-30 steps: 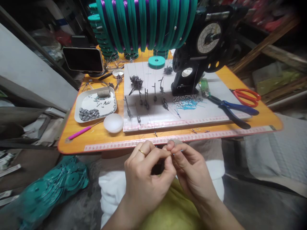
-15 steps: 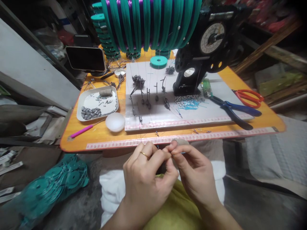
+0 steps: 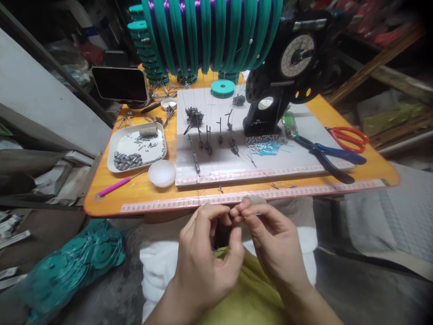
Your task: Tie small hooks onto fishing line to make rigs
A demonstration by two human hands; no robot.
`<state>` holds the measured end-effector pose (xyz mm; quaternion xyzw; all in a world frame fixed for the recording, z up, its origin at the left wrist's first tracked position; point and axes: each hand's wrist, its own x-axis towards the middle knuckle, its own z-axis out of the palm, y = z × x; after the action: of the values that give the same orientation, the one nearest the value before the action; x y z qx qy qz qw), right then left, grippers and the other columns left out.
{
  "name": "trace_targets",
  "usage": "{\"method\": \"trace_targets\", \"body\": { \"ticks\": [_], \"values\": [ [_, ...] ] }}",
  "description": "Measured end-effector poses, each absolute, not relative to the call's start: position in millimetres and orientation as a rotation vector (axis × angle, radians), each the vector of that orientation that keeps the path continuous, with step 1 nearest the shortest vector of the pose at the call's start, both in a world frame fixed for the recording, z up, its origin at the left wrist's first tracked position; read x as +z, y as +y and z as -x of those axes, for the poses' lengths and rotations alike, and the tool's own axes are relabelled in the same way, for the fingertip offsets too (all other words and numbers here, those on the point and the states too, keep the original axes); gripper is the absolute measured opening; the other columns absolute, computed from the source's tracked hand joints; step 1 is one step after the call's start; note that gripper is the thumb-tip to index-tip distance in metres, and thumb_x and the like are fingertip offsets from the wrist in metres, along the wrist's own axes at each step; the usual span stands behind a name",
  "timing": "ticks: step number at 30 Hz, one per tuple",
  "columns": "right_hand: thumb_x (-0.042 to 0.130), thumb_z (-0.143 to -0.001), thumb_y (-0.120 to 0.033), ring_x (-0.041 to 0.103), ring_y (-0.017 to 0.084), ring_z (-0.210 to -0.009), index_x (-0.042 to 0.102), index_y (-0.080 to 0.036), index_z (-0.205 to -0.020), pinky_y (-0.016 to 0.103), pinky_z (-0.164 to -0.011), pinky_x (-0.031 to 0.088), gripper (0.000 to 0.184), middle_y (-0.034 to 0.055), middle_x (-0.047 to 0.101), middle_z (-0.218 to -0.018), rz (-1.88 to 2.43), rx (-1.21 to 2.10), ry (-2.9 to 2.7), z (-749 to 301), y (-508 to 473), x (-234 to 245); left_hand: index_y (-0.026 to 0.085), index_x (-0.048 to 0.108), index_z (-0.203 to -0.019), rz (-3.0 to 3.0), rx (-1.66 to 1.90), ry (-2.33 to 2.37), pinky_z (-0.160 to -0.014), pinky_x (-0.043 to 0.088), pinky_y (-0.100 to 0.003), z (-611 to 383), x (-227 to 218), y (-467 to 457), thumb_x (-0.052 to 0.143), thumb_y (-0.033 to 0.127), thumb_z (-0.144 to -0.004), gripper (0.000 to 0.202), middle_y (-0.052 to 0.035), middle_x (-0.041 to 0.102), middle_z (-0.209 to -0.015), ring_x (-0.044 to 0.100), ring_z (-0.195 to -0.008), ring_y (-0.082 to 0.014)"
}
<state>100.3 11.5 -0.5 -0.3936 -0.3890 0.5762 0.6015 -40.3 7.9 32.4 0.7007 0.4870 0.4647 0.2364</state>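
My left hand (image 3: 206,253) and my right hand (image 3: 270,239) meet fingertip to fingertip just below the front edge of the orange table (image 3: 142,194). Both pinch something tiny, with a short blue piece showing at my right fingertips. Thin fishing lines run from my fingers up over the white board (image 3: 304,158) to the teal and purple spool rack (image 3: 209,31). Small dark sinkers and swivels (image 3: 208,144) hang along these lines on the board.
A white tray (image 3: 117,149) of metal weights, a white bowl (image 3: 161,173) and a pink tool (image 3: 115,185) lie at left. A black winding machine (image 3: 284,67), blue pliers (image 3: 324,155), red scissors (image 3: 350,137), blue tubes (image 3: 267,145) and a phone (image 3: 120,83) are on the table. Teal discs (image 3: 77,262) lie on the floor.
My left fingers have shifted, the index and thumb curling over so the ring is hidden. One sinker on the board has slid nearer along its line. My right hand stays pinched in place.
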Motion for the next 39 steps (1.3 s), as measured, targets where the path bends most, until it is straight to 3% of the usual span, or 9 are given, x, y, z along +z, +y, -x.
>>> {"method": "trace_targets", "body": {
  "ticks": [6,13,18,26,31,35,37,39],
  "values": [
    [0.072,-0.089,-0.023,0.073,0.01,-0.085,0.076,-0.03,-0.09,0.018,-0.082,0.058,0.008,-0.0023,0.077,-0.092,0.88,1.366,-0.884,-97.4,11.3,3.7,0.019,0.058,-0.092,-1.99,1.332,1.265,-0.074,0.047,-0.023,46.2,30.5,8.0,0.061,-0.001,-0.083,0.022,0.0013,0.061,-0.082,0.056,-0.076,-0.0101],
    [0.075,-0.086,-0.025,0.072,0.014,-0.088,0.076,-0.029,-0.085,0.024,-0.083,0.058,0.004,-0.0004,0.075,-0.09,0.923,1.374,-0.915,-97.7,11.9,7.6,0.018,0.057,-0.109,-1.847,1.341,1.261,-0.065,0.048,-0.023,47.4,21.2,4.6,0.063,0.003,-0.084,0.029,-0.0014,0.059,-0.088,0.055,-0.074,-0.0114],
    [0.074,-0.086,-0.025,0.07,0.012,-0.087,0.076,-0.03,-0.084,0.022,-0.082,0.056,0.005,-0.0004,0.073,-0.088,0.955,1.307,-0.984,-97.0,10.5,14.0,0.018,0.058,-0.093,-1.891,1.329,1.192,-0.06,0.047,-0.022,50.4,20.1,6.9,0.06,-0.001,-0.084,0.021,-0.0009,0.058,-0.083,0.055,-0.073,-0.0111],
    [0.077,-0.083,-0.024,0.071,0.015,-0.084,0.077,-0.027,-0.082,0.025,-0.077,0.058,0.003,0.0012,0.072,-0.087,1.027,1.238,-1.103,-99.8,12.4,14.2,0.015,0.065,-0.097,-2.095,1.473,1.14,-0.076,0.054,-0.019,52.1,18.4,9.0,0.062,-0.008,-0.082,0.027,-0.002,0.065,-0.09,0.065,-0.084,-0.0097],
    [0.079,-0.08,-0.026,0.07,0.018,-0.079,0.078,-0.024,-0.078,0.03,-0.073,0.057,0.004,0.0031,0.075,-0.082,1.099,1.234,-1.239,-107.6,19.8,21.6,0.013,0.068,-0.111,-2.304,1.426,1.051,-0.08,0.055,-0.016,58.8,17.6,14.2,0.063,-0.007,-0.083,0.035,-0.0038,0.071,-0.094,0.069,-0.083,-0.0099],
    [0.069,-0.09,-0.029,0.069,0.02,-0.083,0.079,-0.027,-0.1,0.034,-0.075,0.056,0.014,0.0047,0.074,-0.091,1.117,1.086,-1.678,-128.3,17.6,44.0,0.016,0.07,-0.108,-2.326,1.368,1.054,-0.074,0.056,-0.018,61.8,17.7,17.6,0.064,-0.007,-0.082,0.035,-0.0027,0.071,-0.091,0.069,-0.079,-0.0109],
    [0.066,-0.092,-0.031,0.067,0.02,-0.078,0.073,-0.03,-0.117,0.034,-0.069,0.055,0.026,0.0047,0.072,-0.089,1.185,0.858,-1.898,-148.2,21.0,57.0,0.018,0.069,-0.103,-2.256,1.371,1.124,-0.07,0.056,-0.019,61.0,16.1,18.6,0.063,-0.006,-0.081,0.032,-0.0017,0.069,-0.087,0.068,-0.075,-0.0108],
    [0.062,-0.094,-0.029,0.064,0.021,-0.074,0.071,-0.033,-0.121,0.035,-0.066,0.054,0.028,0.0043,0.069,-0.085,1.272,0.492,-1.938,-173.2,34.6,65.9,0.019,0.068,-0.097,-2.15,1.43,1.185,-0.067,0.055,-0.021,59.1,13.5,19.4,0.064,-0.004,-0.081,0.028,-0.0011,0.067,-0.083,0.066,-0.074,-0.0118]
  ]
}}
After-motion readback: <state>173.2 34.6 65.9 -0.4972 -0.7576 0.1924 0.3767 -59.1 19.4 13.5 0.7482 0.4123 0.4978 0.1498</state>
